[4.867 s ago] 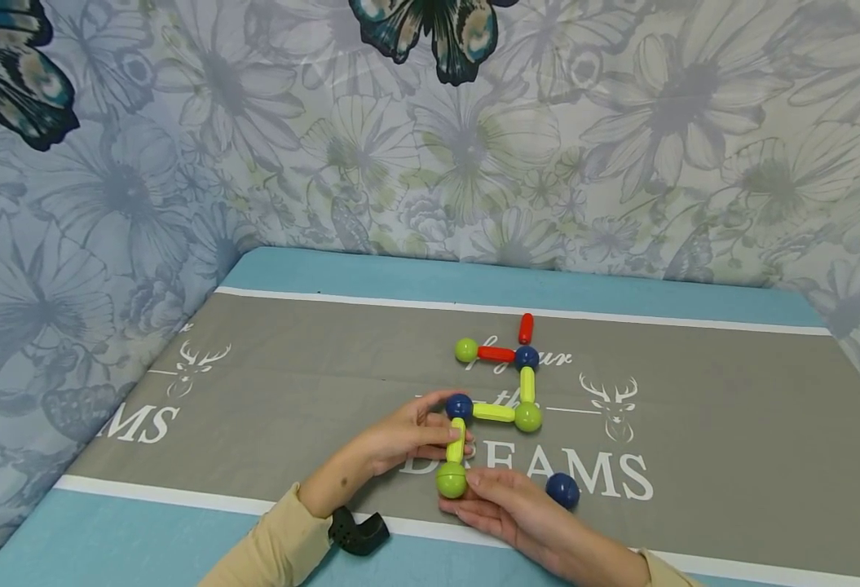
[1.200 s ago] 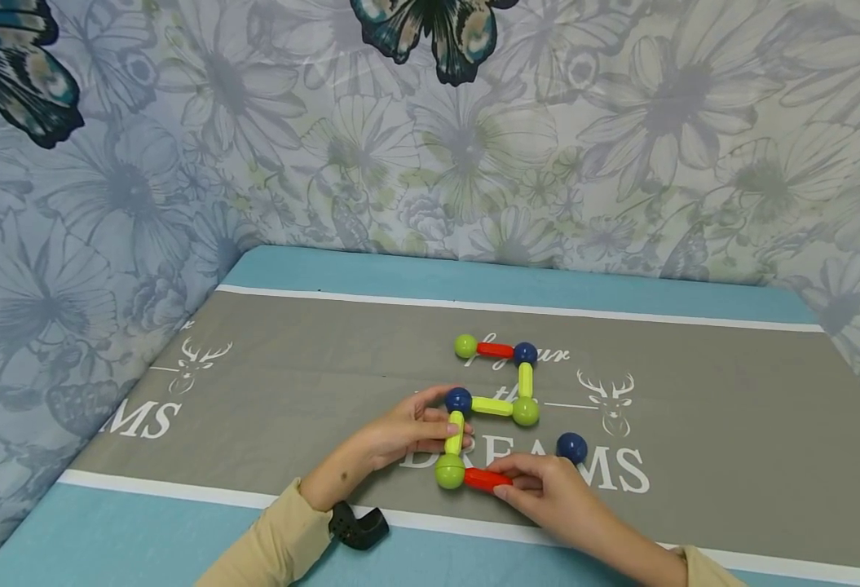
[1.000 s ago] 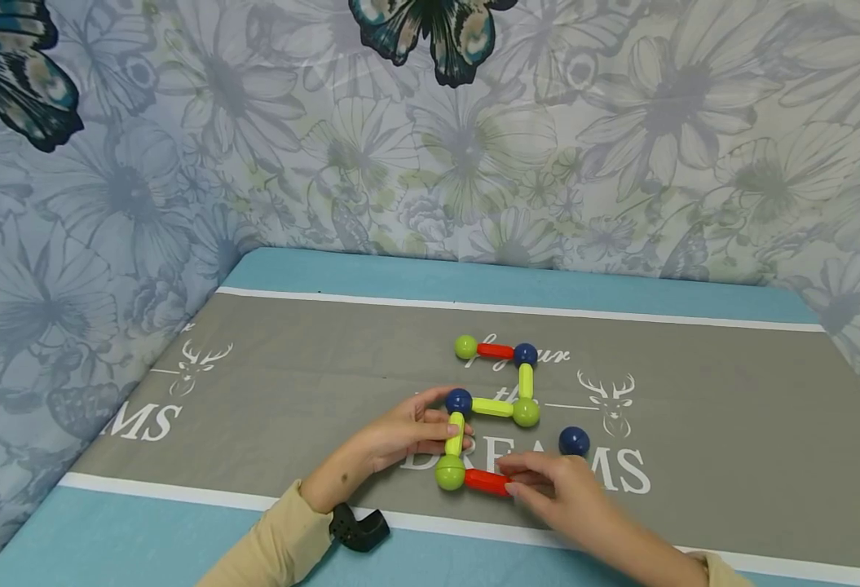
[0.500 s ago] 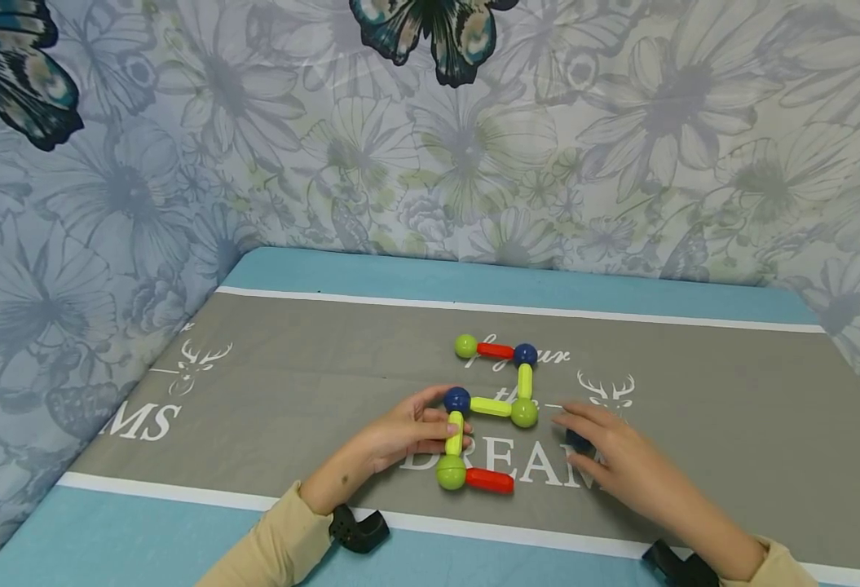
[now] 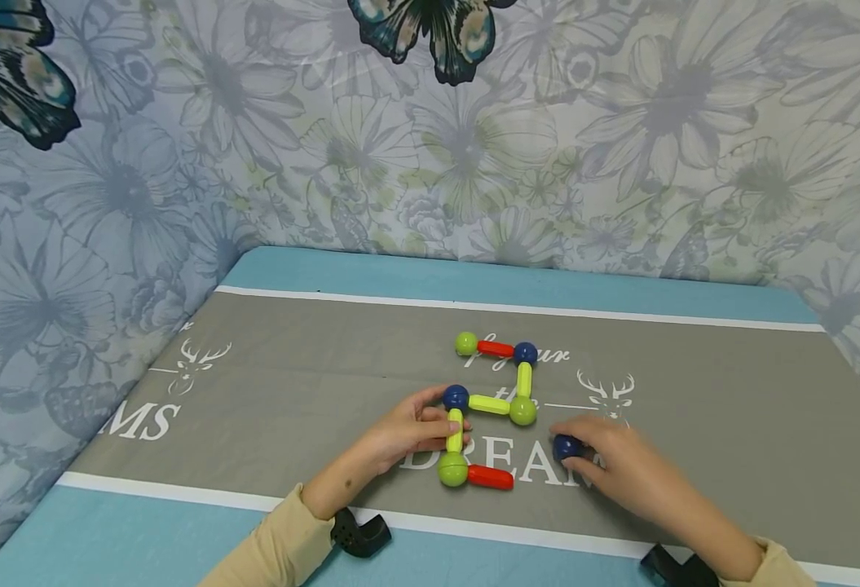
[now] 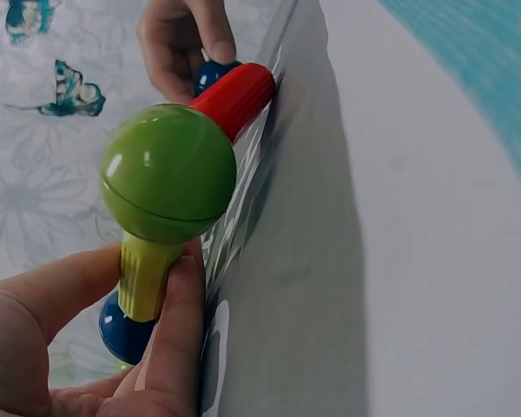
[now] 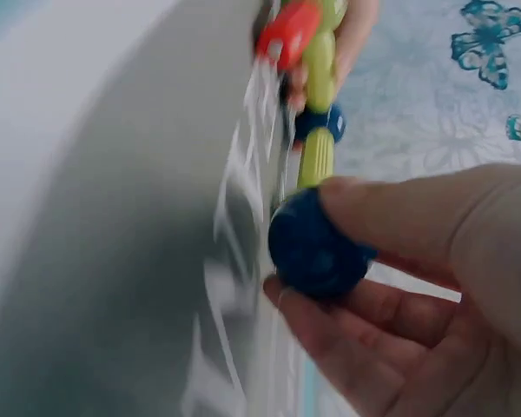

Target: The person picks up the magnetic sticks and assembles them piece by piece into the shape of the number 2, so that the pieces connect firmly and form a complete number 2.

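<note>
A zigzag chain of toy rods and balls lies on the grey runner. My left hand (image 5: 403,432) pinches its lower yellow-green rod (image 5: 455,440), which joins a blue ball (image 5: 456,397) to a green ball (image 5: 452,470). A red rod (image 5: 491,478) sticks out rightward from that green ball, its far end free. To the right, my right hand (image 5: 624,465) grips a loose navy ball (image 7: 317,248) between thumb and fingers. In the left wrist view, the red rod (image 6: 236,100) partly hides the loose ball.
Further back, the chain continues through a green ball (image 5: 522,411) and a blue ball (image 5: 525,353) to a red rod (image 5: 496,349) and end ball (image 5: 466,343). The grey runner (image 5: 730,424) covers a light-blue table (image 5: 143,534), with a floral wall (image 5: 430,163) behind.
The separate red rod at the back was brought to the front green ball and let go there. My right hand then moved right and took the navy ball. My left hand kept its grip.
</note>
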The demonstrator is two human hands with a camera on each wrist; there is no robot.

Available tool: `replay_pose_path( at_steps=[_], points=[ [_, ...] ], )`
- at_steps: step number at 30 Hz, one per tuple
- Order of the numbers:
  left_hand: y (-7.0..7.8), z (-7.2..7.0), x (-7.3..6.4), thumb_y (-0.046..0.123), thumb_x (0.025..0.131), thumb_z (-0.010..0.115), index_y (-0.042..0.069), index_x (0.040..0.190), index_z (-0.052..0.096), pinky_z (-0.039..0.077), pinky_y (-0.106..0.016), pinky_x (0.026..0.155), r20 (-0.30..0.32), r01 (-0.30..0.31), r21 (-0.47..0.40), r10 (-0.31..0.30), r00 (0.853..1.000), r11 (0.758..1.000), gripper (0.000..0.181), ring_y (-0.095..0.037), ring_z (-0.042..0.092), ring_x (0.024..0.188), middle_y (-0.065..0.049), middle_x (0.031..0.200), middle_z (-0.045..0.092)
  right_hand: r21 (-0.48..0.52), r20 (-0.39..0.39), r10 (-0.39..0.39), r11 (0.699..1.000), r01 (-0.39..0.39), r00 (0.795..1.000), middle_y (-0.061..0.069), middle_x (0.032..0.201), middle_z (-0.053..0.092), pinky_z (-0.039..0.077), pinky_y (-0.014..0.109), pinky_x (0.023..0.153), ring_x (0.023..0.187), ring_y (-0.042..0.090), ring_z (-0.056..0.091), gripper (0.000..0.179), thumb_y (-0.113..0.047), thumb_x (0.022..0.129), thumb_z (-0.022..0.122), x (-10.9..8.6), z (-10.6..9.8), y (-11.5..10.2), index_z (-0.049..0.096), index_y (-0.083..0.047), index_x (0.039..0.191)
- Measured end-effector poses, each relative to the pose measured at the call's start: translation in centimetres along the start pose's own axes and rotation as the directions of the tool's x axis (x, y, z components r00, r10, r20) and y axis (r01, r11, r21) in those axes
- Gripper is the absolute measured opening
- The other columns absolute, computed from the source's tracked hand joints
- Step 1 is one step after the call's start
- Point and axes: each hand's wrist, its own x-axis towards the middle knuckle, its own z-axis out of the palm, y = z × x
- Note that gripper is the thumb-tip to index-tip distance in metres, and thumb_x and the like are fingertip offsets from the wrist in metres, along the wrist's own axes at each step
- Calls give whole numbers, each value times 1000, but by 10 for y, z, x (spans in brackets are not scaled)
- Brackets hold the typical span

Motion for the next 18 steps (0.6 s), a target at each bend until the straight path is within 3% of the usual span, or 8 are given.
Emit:
replay_pose_path(
  at_steps=[3,8,18],
  points=[
    [1,0,0,4,92,59,-3,144,23,48,-40,85,-2,15,-22,-15,1000,1000,63,-30,63,97,-22,109,63,200,75,-12,980,-3,997,2,110,62,52,28,74,91,13,60,35,-13,82,72,-1,3,-4,64,-10,116],
    [2,0,1,5,92,59,-2,143,24,48,-40,85,-17,53,-73,-54,998,996,63,-29,64,96,-21,111,62,429,160,-47,903,-26,986,4,113,61,51,25,75,90,12,59,34,-20,86,69,-2,8,-9,62,-9,118],
    [3,0,2,5,92,58,-2,144,24,49,-38,84,-36,84,-121,-89,995,989,62,-27,64,96,-20,111,63,513,202,-23,854,-86,979,6,115,60,50,22,76,91,13,59,37,-24,87,68,-2,20,-16,61,-9,121]
  ],
)
